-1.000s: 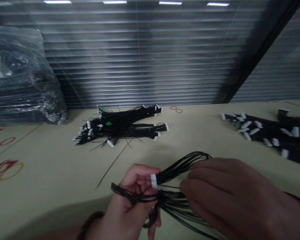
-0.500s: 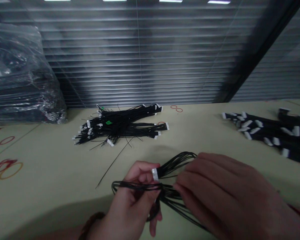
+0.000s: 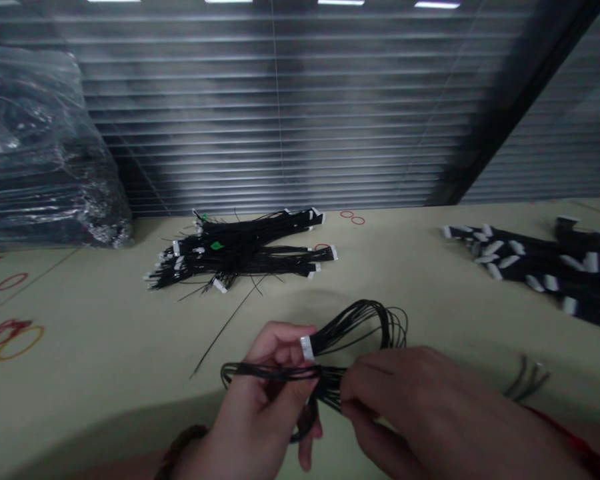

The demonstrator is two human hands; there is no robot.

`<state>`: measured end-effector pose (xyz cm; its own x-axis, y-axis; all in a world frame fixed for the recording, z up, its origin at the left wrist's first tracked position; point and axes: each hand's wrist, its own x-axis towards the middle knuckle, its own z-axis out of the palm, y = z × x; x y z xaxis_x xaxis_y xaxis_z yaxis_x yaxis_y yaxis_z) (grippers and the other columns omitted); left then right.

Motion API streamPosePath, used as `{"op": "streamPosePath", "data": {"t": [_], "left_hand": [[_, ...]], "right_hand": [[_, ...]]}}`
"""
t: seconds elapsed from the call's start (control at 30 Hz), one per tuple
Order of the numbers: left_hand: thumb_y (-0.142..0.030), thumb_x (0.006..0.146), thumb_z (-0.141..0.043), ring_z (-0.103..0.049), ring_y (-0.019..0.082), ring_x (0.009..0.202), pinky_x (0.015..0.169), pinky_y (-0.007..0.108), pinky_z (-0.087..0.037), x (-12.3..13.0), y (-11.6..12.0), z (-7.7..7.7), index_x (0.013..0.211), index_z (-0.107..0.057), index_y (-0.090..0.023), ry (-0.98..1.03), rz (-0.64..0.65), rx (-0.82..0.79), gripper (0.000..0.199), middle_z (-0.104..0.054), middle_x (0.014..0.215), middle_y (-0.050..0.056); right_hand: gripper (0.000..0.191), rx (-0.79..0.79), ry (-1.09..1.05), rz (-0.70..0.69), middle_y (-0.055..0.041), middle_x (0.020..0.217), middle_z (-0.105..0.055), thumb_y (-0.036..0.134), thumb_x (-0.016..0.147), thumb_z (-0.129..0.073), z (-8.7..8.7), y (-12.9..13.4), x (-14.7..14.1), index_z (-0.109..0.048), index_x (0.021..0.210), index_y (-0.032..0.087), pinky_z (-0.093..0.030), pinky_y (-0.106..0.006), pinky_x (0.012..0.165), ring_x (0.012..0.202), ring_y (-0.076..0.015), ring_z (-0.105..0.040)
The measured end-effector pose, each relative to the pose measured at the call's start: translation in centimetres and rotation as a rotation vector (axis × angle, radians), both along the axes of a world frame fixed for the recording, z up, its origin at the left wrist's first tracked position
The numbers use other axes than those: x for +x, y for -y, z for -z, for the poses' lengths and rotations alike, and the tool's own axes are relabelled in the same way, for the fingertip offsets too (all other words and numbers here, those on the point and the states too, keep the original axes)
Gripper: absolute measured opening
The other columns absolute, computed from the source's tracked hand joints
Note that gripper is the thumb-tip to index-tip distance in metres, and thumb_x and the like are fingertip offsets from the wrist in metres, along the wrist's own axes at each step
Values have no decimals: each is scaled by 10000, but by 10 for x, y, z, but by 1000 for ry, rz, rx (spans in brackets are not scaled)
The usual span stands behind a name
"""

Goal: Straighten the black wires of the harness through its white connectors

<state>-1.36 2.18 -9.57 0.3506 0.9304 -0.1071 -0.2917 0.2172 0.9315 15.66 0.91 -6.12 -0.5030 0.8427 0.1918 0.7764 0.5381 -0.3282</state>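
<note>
A looped bundle of thin black wires (image 3: 367,317) with a white connector (image 3: 307,348) lies between my hands, near the bottom centre. My left hand (image 3: 265,407) is closed round the bundle, thumb pressed on the wires just below the connector. My right hand (image 3: 425,400) pinches the same wires a little further right, its fingertips partly hidden. Wire ends (image 3: 527,380) stick out beyond my right wrist.
Behind my hands lies a pile of black wire bundles (image 3: 245,247) with white connectors. More bundles (image 3: 545,263) are at the right. A clear plastic bag (image 3: 50,167) stands at the left, with red and yellow bands (image 3: 13,337) before it. Blinds (image 3: 280,107) rise behind the table (image 3: 130,320).
My right hand has moved down and closed on the wires near my left hand. The upper loop now shows fully, and wire ends have come into view beyond my right wrist.
</note>
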Motion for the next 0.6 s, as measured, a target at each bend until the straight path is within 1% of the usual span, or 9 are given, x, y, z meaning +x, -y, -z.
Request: {"op": "streamPosePath", "data": {"t": [0.13,0.23,0.27,0.37,0.4,0.43,0.5,0.57,0.6], "left_hand": [[-280,822,-625,-529,62,410,314,97,-425,0,0,0,950,-464,-200,-31,-17,-1,221,-503,674,-56],[-270,825,-615,-533,66,413,311,97,-423,-1,1,1,956,-460,-202,-44,-8,14,214,-501,669,-57],[-268,824,-616,-537,70,415,309,98,-424,-1,1,1,950,-458,-203,-46,-11,19,212,-498,665,-58],[-269,823,-620,-549,78,424,304,100,-428,-1,0,1,938,-455,-204,-46,-32,18,211,-491,665,-62],[-269,828,-617,-544,72,419,304,98,-428,-1,0,1,940,-457,-204,-46,-35,18,206,-491,670,-63],[-271,833,-613,-538,66,413,305,96,-428,-1,0,1,943,-458,-205,-43,-33,21,202,-492,675,-63],[-280,842,-608,-525,56,402,306,93,-426,0,-1,2,951,-462,-206,-29,-23,39,197,-490,679,-64],[-288,840,-615,-522,55,402,304,92,-423,0,-1,2,954,-465,-209,-16,-16,49,204,-480,679,-65],[-291,838,-619,-525,58,405,303,92,-422,0,-1,2,958,-467,-211,-10,-15,51,209,-473,676,-67]], "right_hand": [[136,-89,-20,18,47,643,-603,80,723,-552,-6,-2,3,-590,675,201,-367,-249,514,556,-135,-563],[189,-190,-87,27,50,715,-618,62,717,-528,-19,-9,7,-610,766,224,-394,-223,546,639,-130,-582],[232,-292,-130,-14,50,723,-616,42,718,-501,-24,-14,11,-618,793,229,-408,-205,555,657,-120,-584],[316,-780,-342,-211,25,685,-597,-10,765,-362,-39,-31,28,-617,781,176,-425,-143,538,607,-71,-562],[320,-902,-436,-251,15,684,-595,-13,789,-338,-42,-38,36,-611,773,155,-429,-130,534,587,-58,-552],[296,-971,-527,-270,8,693,-597,-3,812,-350,-45,-44,43,-607,776,142,-432,-121,534,577,-48,-546],[166,-920,-663,-246,7,719,-601,55,823,-470,-48,-56,56,-612,800,139,-442,-121,558,594,-43,-545],[52,-761,-693,-228,26,663,-574,139,783,-580,-51,-65,63,-623,754,141,-435,-149,559,589,-53,-527],[106,-680,-710,-223,38,638,-562,189,786,-582,-52,-68,66,-616,702,133,-429,-174,574,597,-55,-519]]}}
